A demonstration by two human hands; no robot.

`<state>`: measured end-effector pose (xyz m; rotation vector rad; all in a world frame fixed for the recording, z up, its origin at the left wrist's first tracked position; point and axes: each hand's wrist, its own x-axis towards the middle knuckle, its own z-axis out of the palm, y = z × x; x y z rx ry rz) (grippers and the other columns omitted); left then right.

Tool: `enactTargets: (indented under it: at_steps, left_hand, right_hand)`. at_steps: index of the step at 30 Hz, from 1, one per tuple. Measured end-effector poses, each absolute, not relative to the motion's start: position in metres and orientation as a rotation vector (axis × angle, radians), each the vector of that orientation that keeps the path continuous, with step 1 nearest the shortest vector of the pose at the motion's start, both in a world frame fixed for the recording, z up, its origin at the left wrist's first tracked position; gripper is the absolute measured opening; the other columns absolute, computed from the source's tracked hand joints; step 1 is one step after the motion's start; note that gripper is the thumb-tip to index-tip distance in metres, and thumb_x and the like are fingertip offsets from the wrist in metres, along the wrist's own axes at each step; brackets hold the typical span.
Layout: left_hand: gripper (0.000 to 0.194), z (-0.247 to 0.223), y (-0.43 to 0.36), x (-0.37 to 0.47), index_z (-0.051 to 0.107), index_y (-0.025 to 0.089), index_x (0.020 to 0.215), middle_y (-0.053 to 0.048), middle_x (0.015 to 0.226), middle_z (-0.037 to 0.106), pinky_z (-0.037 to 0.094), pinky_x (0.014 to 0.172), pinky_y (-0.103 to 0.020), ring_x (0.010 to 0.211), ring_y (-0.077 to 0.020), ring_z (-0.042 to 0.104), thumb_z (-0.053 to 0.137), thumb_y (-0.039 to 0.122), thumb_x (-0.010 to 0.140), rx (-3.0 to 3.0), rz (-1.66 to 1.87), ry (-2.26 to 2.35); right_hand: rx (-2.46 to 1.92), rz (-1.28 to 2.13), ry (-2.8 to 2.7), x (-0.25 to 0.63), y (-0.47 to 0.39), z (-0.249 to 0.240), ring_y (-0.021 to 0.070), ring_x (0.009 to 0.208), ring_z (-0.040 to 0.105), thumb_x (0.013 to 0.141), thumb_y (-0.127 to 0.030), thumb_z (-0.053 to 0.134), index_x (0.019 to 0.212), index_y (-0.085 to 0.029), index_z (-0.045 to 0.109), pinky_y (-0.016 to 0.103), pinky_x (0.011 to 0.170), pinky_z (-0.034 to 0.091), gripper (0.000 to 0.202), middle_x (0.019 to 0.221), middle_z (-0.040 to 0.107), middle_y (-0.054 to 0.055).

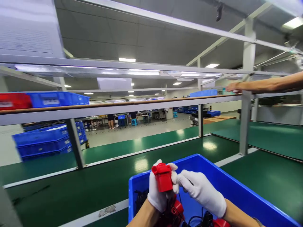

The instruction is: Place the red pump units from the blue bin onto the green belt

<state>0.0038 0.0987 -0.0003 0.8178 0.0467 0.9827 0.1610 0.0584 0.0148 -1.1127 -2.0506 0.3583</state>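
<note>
My left hand (157, 192), in a white glove, is wrapped round a red plastic part (163, 178) with a short round spout, held over a blue bin (199, 162). Just right of it is my right hand (201, 190), also gloved in white, its thumb and fingers pinched together beside the left fingertips. What the pinch holds, if anything, is too small to make out; a thin black cable hangs below. Inside the bin lie more red parts (177, 208) and black cables (141, 198), partly hidden by my hands and forearms.
Green work surfaces (106, 176) stretch around the bin, crossed by metal posts (245, 126). A shelf rail (142, 104) carries a red bin (14, 101) and blue bins (58, 99). Another person's arm (272, 85) reaches in at the right. Stacked blue crates (47, 142) stand left.
</note>
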Motion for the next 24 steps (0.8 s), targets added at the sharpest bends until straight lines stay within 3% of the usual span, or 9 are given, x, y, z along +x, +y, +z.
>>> enactTargets:
  at_steps: [7, 11, 16, 20, 24]
  left_hand:
    - [0.065, -0.003, 0.104, 0.001, 0.065, 0.01, 0.089, -0.001, 0.053, 0.055, 0.032, 0.029, -0.021, 0.036, -0.0146, 0.056, 0.029, 0.065, 0.092, 0.851, 0.861, -0.028]
    - [0.067, 0.003, 0.096, 0.004, 0.063, 0.013, 0.085, -0.002, 0.052, 0.057, 0.037, 0.035, -0.024, 0.04, -0.0171, 0.057, 0.026, 0.068, 0.09, 0.92, 0.869, 0.033]
    - [0.053, 0.013, 0.077, 0.007, 0.058, 0.015, 0.084, -0.002, 0.072, 0.058, 0.045, 0.063, -0.025, 0.064, -0.0132, 0.055, 0.033, 0.061, 0.095, 1.175, 1.33, 0.291]
    - [0.043, 0.006, 0.077, 0.005, 0.051, 0.02, 0.101, -0.003, 0.089, 0.056, 0.047, 0.075, -0.031, 0.077, -0.0163, 0.055, 0.039, 0.061, 0.093, 1.63, 1.628, 0.527]
    - [0.058, -0.002, 0.084, 0.003, 0.04, 0.028, 0.123, -0.007, 0.111, 0.05, 0.049, 0.085, -0.039, 0.097, -0.0219, 0.057, 0.055, 0.067, 0.083, 2.01, 1.906, 0.383]
  right_hand:
    - [-0.987, 0.58, -2.036, 0.159, 0.05, 0.02, 0.0098, 0.066, 0.06, 0.102, -0.047, 0.036, 0.082, -0.024, 0.065, 0.019, 0.067, 0.043, 0.042, 0.072, 0.068, -0.004]
    - [-0.943, 0.583, -1.996, 0.161, 0.049, 0.018, 0.0095, 0.055, 0.053, 0.102, -0.049, 0.033, 0.075, -0.022, 0.06, 0.02, 0.059, 0.042, 0.046, 0.063, 0.061, -0.003]
    - [-0.942, 0.476, -1.954, 0.17, 0.052, 0.008, 0.0099, 0.056, 0.049, 0.101, -0.053, 0.027, 0.069, -0.02, 0.049, 0.021, 0.057, 0.04, 0.051, 0.064, 0.053, -0.002]
    - [-1.035, 0.514, -1.992, 0.17, 0.051, 0.012, 0.0113, 0.056, 0.049, 0.097, -0.062, 0.032, 0.072, -0.02, 0.047, 0.022, 0.055, 0.04, 0.051, 0.064, 0.054, -0.002]
    - [-1.019, 0.477, -2.019, 0.168, 0.043, 0.021, 0.0131, 0.062, 0.053, 0.094, -0.064, 0.04, 0.08, -0.02, 0.055, 0.023, 0.058, 0.044, 0.048, 0.071, 0.059, 0.001]
